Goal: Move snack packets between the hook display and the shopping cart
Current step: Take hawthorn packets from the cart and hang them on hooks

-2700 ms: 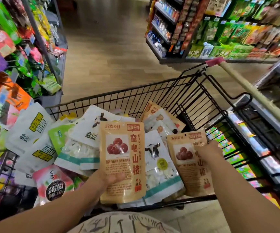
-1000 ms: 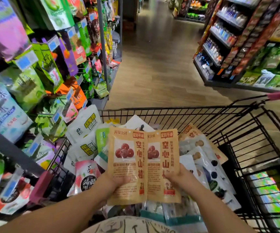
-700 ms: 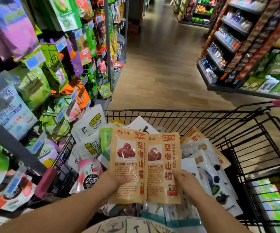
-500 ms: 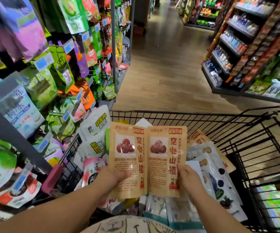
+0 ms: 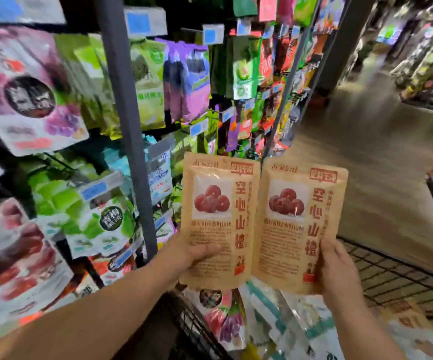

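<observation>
The person holds up two brown snack packets side by side in the middle of the frame. The left hand (image 5: 197,255) pinches the bottom of the left packet (image 5: 218,219), with the thumb on the front. The right hand (image 5: 337,268) curls round the lower right edge of the right packet (image 5: 298,224). So each grip is closed on one packet. Both packets stand tall, with their tops up and their long sides going up and down. Their inner edges sit just beside each other.

The hook display (image 5: 184,81) fills the left and the top of the frame, so it lies up and to the left of the packets. A grey post (image 5: 124,126) runs down through it. The left hand is nearer to the hooks, so the left packet looks like the easy one to hang first. It would have to go up and left, top first.

That part of the picture is blurry, and no free hook can be picked out. The bags hang close together and blue price tags (image 5: 197,127) stick out, so a packet could bump them.

The shopping cart (image 5: 397,279) is low in the lower right, under the hands, with more packets (image 5: 275,323) lying in it. The open floor (image 5: 379,157) at the upper right gives room to swing the arms.
</observation>
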A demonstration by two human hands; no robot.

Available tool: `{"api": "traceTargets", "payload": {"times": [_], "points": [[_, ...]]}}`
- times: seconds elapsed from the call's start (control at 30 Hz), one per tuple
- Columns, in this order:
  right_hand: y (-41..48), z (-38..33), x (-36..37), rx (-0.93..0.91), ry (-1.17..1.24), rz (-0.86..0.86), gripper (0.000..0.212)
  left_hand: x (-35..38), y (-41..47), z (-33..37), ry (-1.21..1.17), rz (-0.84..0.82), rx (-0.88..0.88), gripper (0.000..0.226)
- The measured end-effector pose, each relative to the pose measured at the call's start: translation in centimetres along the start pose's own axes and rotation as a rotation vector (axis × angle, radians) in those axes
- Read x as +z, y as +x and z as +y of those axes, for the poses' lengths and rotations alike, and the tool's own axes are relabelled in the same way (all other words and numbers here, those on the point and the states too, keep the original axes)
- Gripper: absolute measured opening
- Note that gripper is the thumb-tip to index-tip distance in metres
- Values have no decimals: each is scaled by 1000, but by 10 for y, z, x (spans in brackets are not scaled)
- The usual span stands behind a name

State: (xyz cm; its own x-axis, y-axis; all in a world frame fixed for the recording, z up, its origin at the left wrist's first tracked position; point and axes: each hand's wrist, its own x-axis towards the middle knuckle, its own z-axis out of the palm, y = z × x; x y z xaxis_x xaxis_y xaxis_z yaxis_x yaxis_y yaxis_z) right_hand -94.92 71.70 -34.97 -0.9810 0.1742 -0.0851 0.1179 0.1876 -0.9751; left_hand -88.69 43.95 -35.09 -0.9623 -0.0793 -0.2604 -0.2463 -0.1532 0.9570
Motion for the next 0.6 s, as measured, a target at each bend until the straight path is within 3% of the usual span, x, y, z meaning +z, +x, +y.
{"api": "traceTargets", "payload": {"times": [0.33, 0.6], "points": [[-2, -86, 127, -266, 91, -400, 31, -84, -90, 58, -51, 368, 265, 54], [-42, -146, 208, -351, 204, -707, 27, -124, -166, 90, -126, 607, 440, 66]]}}
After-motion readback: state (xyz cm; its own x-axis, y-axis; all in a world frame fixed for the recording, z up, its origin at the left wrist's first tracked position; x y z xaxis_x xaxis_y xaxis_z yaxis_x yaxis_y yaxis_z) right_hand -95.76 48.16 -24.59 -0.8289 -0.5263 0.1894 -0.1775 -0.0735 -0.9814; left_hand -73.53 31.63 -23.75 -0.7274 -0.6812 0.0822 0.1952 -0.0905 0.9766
